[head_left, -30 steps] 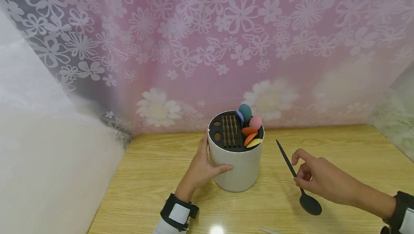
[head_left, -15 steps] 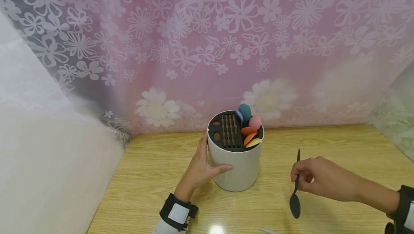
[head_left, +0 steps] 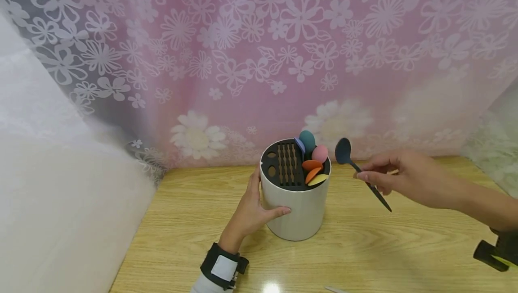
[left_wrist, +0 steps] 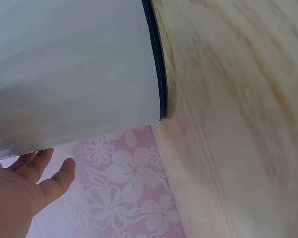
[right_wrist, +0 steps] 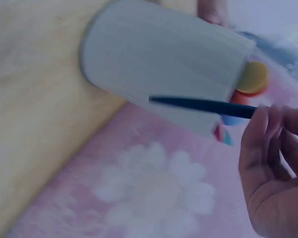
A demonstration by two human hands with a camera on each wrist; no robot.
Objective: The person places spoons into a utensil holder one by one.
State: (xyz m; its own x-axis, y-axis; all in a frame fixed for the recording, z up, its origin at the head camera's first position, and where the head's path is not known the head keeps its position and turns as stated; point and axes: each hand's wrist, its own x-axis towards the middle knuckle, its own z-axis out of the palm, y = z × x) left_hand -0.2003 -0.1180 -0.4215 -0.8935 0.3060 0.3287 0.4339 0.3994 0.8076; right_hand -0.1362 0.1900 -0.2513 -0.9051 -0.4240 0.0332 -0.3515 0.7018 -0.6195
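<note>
A white cylindrical utensil holder (head_left: 297,214) with a black slotted top stands upright on the wooden table. My left hand (head_left: 252,212) holds its left side, thumb across the front, the other fingers mostly hidden behind it. In the left wrist view, the left hand's fingers (left_wrist: 35,171) touch the white wall. To the right of the holder, my right hand (head_left: 408,178) pinches a dark spoon (head_left: 343,151) by its handle. The spoon is tilted, bowl at upper left and handle end at lower right, apart from the holder. In the right wrist view, the spoon handle (right_wrist: 198,104) points at the holder.
Rounded colored utensil heads, among them a teal one (head_left: 307,141), a pink one (head_left: 319,154) and a yellow one (head_left: 317,179), rise from the holder's right half. A pale thin object (head_left: 335,289) shows at the bottom edge. A floral curtain (head_left: 259,59) hangs behind the table.
My right hand has risen and turned the spoon over: the bowl, low before, now points up. The left hand and the holder have stayed put.
</note>
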